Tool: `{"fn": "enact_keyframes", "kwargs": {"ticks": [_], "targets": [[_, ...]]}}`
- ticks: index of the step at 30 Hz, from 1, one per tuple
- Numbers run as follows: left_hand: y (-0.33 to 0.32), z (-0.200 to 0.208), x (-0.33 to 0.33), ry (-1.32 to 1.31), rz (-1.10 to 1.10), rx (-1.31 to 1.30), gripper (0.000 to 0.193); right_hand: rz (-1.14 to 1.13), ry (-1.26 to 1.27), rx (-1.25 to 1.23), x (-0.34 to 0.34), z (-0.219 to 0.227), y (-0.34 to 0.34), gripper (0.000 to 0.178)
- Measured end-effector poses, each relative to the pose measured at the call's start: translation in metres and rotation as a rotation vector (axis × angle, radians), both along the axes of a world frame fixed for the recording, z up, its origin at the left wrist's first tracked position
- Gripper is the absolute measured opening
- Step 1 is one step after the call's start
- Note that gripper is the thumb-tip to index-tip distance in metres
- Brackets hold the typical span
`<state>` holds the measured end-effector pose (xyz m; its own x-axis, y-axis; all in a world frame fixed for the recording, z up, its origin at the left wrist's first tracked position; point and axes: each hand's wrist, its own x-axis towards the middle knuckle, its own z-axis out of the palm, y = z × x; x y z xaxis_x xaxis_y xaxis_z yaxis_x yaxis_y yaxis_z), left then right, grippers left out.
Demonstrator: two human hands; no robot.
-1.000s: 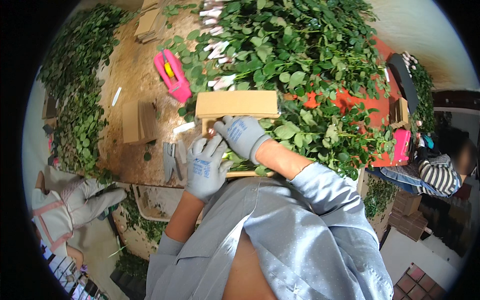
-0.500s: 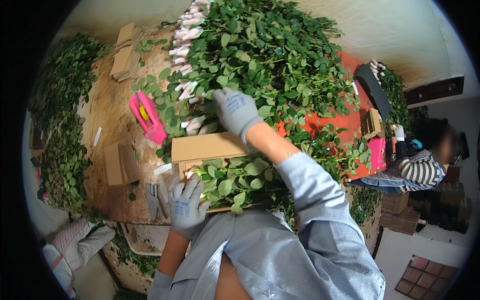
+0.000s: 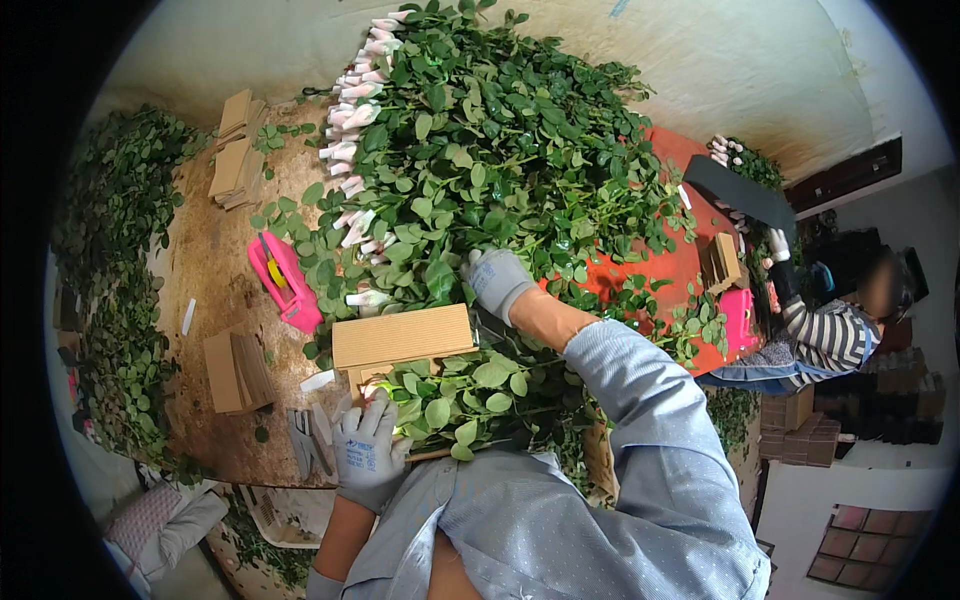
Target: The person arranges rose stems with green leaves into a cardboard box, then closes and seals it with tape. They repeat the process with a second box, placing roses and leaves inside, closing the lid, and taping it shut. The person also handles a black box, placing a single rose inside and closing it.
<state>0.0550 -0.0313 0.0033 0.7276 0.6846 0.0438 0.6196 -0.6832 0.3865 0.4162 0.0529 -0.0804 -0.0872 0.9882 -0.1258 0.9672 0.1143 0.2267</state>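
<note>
My left hand (image 3: pixel 367 450), in a grey glove, is curled around the flower-head end of a leafy rose bunch (image 3: pixel 465 395) at the table's near edge. A pale rose head shows by its fingertips. Corrugated cardboard (image 3: pixel 405 337) lies along the far side of this bunch. My right hand (image 3: pixel 498 284), also gloved, is closed among the leaves just beyond the cardboard; leaves hide whatever is in its fingers. A single rose in a white sleeve (image 3: pixel 368 299) lies to its left. Beyond it spreads a big pile of sleeved roses (image 3: pixel 490 150), heads to the left.
Left on the wooden table (image 3: pixel 215 290) are a pink tape dispenser (image 3: pixel 284 283), cardboard stacks (image 3: pixel 238 372) and a grey stapler-like tool (image 3: pixel 310 440). More foliage (image 3: pixel 120 300) lines the far left. On the right, a co-worker (image 3: pixel 830 335) in striped sleeves stands by the red table surface (image 3: pixel 655 260).
My right hand has drawn back from the row of rose heads, moving right and nearer to me. My left hand stays at the bunch. The whole view has shifted slightly.
</note>
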Motion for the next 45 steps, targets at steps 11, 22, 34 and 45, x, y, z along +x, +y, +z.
{"fn": "enact_keyframes", "kwargs": {"ticks": [11, 22, 34, 45], "targets": [[-0.001, 0.006, -0.002, -0.006, -0.012, 0.014, 0.053, -0.143, -0.184, 0.328, 0.023, 0.198, 0.040, 0.016], [-0.001, 0.000, -0.003, -0.011, -0.006, 0.000, 0.056, 0.026, -0.108, -0.168, -0.015, 0.110, 0.002, 0.024], [0.003, 0.007, 0.003, 0.050, 0.001, 0.022, 0.055, -0.158, 0.399, -0.217, 0.006, 0.030, 0.053, 0.031], [0.001, 0.008, 0.003, 0.028, 0.028, -0.004, 0.055, 0.139, -0.121, -0.429, -0.013, 0.009, 0.039, 0.023]]}}
